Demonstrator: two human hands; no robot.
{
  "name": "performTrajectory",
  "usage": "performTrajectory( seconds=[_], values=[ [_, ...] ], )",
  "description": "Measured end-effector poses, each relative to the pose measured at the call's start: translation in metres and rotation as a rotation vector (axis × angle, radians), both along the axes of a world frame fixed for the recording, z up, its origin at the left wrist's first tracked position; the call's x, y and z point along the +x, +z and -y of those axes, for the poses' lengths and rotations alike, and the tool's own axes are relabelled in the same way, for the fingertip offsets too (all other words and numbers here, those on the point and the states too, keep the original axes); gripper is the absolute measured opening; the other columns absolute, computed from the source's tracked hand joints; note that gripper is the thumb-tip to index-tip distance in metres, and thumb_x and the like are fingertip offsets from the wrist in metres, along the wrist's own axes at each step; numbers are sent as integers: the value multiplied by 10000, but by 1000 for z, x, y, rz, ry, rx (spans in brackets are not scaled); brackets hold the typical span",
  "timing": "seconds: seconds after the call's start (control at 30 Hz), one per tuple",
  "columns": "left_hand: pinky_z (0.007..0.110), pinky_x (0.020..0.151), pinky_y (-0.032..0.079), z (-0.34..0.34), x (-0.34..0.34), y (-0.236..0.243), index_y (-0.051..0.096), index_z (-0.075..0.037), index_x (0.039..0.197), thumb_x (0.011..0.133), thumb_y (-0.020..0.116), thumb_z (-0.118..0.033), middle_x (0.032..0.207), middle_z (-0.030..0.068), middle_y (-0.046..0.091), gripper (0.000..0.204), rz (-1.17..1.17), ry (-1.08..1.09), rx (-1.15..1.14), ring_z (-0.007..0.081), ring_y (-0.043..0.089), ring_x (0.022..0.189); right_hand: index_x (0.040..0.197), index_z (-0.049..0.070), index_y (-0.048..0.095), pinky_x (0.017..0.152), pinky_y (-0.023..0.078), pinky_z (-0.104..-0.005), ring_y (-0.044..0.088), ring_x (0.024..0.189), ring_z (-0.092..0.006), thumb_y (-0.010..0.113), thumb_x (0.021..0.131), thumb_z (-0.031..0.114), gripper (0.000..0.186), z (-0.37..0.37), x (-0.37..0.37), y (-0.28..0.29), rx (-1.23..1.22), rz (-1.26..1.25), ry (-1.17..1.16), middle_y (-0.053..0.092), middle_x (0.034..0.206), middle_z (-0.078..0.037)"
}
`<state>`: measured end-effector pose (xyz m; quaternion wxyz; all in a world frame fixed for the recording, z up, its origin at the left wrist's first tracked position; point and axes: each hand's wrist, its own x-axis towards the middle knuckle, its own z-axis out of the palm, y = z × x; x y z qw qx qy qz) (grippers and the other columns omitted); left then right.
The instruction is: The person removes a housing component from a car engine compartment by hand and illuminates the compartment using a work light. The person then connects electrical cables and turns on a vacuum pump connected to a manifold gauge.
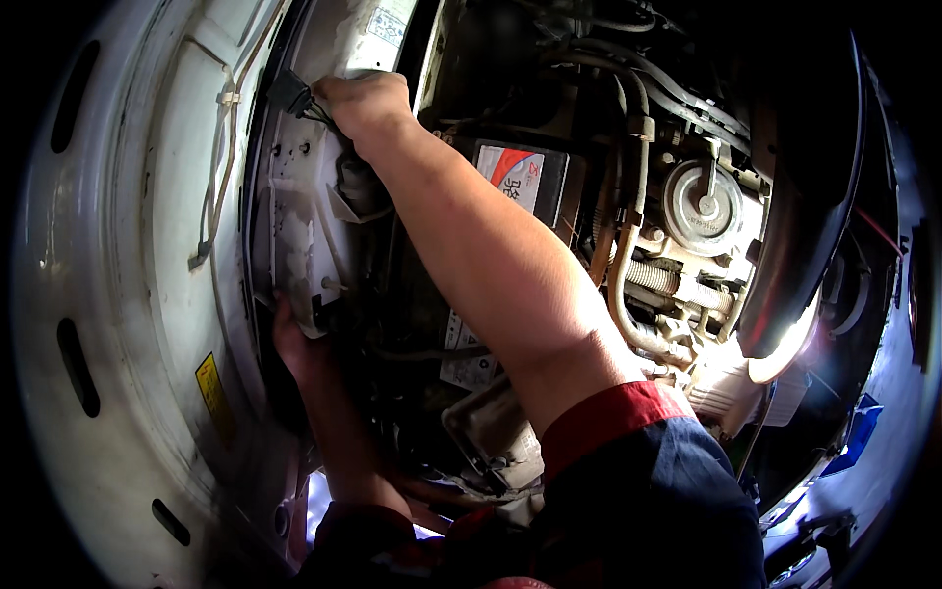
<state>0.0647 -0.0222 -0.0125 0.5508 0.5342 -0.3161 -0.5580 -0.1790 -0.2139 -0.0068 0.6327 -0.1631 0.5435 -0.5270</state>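
My right hand (368,106) reaches far across to the upper left with its fingers curled against a white metal panel (294,201). What those fingers close on is hidden. Beside the fingertips is a black connector plug (289,93), its thin wires running under the hand. Lower down, in shadow, my left hand (292,339) grips the near end of the white panel, one digit showing on the outer side. Its other fingers are mostly hidden. A dark round part (359,185) sits behind the panel, between my hands and close to my right forearm.
A battery (515,175) with a red and white label lies beyond my right forearm. Hoses (633,201) and a round metal cap (703,206) fill the engine bay at right. White bodywork (128,324) with a clipped cable (228,147) and a yellow sticker (211,388) borders the left.
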Motion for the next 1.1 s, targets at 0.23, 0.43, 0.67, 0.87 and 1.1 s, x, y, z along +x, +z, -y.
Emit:
performTrajectory(
  seconds=[0.23,0.43,0.67,0.87,1.1],
  values=[
    [416,974,449,4,0,-1,477,70,1276,1030,334,-316,1228,178,577,480,-121,33,46,297,578,1098,939,-107,650,598,513,-339,625,624,-245,743,762,339,488,3,-4,-2,-19,-4,35,667,809,-158],
    [418,962,458,1,3,-3,497,66,1253,1026,355,-308,1204,179,589,460,57,67,-6,300,589,1076,1259,-112,373,753,531,-375,647,876,-273,732,749,459,846,8,-24,9,25,-25,-6,601,1097,-219],
    [396,910,492,4,45,-15,528,48,1221,1023,373,-322,1142,157,622,447,-46,-88,16,277,621,1005,1258,-96,348,965,470,-355,588,1123,-341,811,650,399,911,29,-31,15,-11,-103,-25,578,1222,-237],
    [408,883,500,0,5,-2,532,25,1230,1014,385,-362,1130,141,630,466,44,18,37,278,623,993,1229,-139,356,944,479,-360,607,1090,-339,808,649,366,892,43,-27,-4,-96,6,-38,585,1182,-262],
    [412,908,494,-7,20,-3,509,16,1265,1005,390,-362,1189,154,607,473,-180,-183,-1,287,609,1043,1036,-181,541,793,522,-326,657,875,-261,787,693,302,641,28,-22,-1,-119,-59,-228,656,977,-225]
  ],
)
